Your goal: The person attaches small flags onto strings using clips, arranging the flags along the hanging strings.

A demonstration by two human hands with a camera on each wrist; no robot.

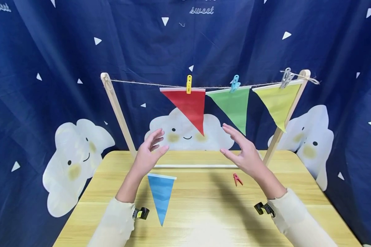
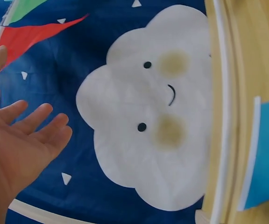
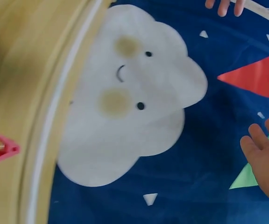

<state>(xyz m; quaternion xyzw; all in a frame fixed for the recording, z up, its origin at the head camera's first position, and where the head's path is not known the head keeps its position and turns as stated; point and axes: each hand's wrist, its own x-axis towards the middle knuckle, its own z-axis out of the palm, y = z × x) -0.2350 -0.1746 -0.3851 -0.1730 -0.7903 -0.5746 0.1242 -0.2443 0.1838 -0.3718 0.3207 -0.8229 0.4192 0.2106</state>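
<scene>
Both hands are raised over the table and hold nothing. My left hand (image 1: 149,151), fingers loosely bent, is above a blue pennant (image 1: 161,197) lying on the wood. My right hand (image 1: 242,151) reaches forward with relaxed fingers, just below the green pennant (image 1: 233,103). On the string (image 1: 142,82) hang a red pennant (image 1: 193,106) under a yellow clothespin (image 1: 189,84), the green one under a light blue clothespin (image 1: 235,83), and a yellow pennant (image 1: 278,101) under a grey clothespin (image 1: 287,78). A red clothespin (image 1: 237,179) lies on the table near my right hand.
Wooden posts (image 1: 119,115) hold the string at either end, with a white bar (image 1: 198,166) low between them across the table (image 1: 198,195). Behind hangs a dark blue curtain (image 1: 136,48) printed with clouds and white triangles. Small cameras (image 1: 141,213) are strapped at both wrists.
</scene>
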